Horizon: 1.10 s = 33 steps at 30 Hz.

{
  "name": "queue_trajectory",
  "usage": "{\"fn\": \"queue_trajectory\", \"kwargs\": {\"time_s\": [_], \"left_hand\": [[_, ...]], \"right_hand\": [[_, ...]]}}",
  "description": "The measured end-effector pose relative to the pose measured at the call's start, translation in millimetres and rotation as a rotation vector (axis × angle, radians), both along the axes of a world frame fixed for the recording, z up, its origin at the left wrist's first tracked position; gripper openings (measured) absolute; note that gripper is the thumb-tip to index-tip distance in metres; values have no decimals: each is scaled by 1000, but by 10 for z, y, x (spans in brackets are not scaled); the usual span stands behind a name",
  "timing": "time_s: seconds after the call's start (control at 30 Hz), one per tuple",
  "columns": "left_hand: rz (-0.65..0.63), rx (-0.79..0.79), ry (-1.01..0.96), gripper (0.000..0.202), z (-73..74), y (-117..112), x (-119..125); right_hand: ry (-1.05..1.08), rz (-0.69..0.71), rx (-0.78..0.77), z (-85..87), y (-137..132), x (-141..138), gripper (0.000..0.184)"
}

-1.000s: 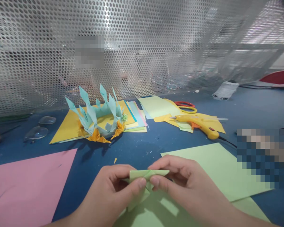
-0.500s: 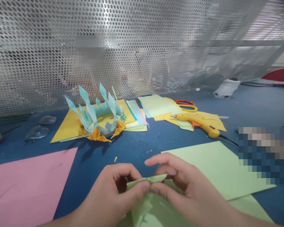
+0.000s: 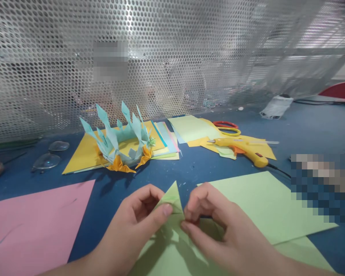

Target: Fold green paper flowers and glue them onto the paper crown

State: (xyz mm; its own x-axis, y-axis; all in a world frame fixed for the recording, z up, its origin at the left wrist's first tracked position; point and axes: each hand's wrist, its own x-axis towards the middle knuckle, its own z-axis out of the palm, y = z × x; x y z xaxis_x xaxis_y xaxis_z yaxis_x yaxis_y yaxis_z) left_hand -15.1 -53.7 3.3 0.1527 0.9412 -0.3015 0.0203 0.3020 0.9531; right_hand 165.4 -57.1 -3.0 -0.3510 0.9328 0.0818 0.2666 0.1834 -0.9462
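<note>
A piece of folded light green paper (image 3: 174, 203) stands with its pointed tip up, creases crossing it below the tip. My left hand (image 3: 145, 218) grips it, thumb flat on the near face and fingers behind. At the paper's right edge is my right hand (image 3: 215, 218), its thumb and curled fingers pinched at that edge. Beneath both hands lies a light green sheet (image 3: 161, 257), partly in their shadow. Beyond them stands a light blue paper crown (image 3: 112, 138) with tall pointed spikes and orange folded pieces (image 3: 119, 165) round its base.
A pink sheet (image 3: 43, 218) lies at left, green sheets (image 3: 264, 203) at right. Farther back are glasses (image 3: 46, 161), a yellow sheet (image 3: 80, 153), a yellow glue gun (image 3: 244, 147), scissors (image 3: 226, 128) and a face mask (image 3: 276, 106). A perforated metal panel (image 3: 166, 46) closes the back.
The folded green paper has turned from lying nearly flat across my fingertips to tip up. My right hand has shifted slightly right, its index finger now curled in.
</note>
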Motion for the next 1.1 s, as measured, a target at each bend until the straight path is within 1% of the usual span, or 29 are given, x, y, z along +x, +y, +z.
{"fn": "queue_trajectory", "kwargs": {"time_s": [0.07,0.17,0.27,0.4,0.5,0.6,0.7,0.83,0.97,1.1], "left_hand": [[-16,9,-12,26,14,3,4],[-47,19,32,25,48,16,13],[-68,15,75,22,60,16,23],[-45,-10,48,19,58,4,23],[-55,-25,85,20,66,5,10],[-87,-24,99,30,75,10,-3],[-84,-23,88,38,81,13,-1],[-84,-44,114,39,88,25,13],[-142,-84,82,35,91,42,13],[-204,-71,165,35,93,49,16]], "right_hand": [[-86,18,108,12,26,25,18],[-127,13,221,34,67,49,20],[-124,2,287,50,79,56,19],[-119,17,356,51,68,84,21],[-140,16,369,47,71,111,21],[-138,-11,384,51,79,118,21],[-119,8,404,59,80,110,23],[-119,31,373,57,67,103,20],[-92,15,373,47,65,110,17],[-64,24,365,44,74,102,20]]}}
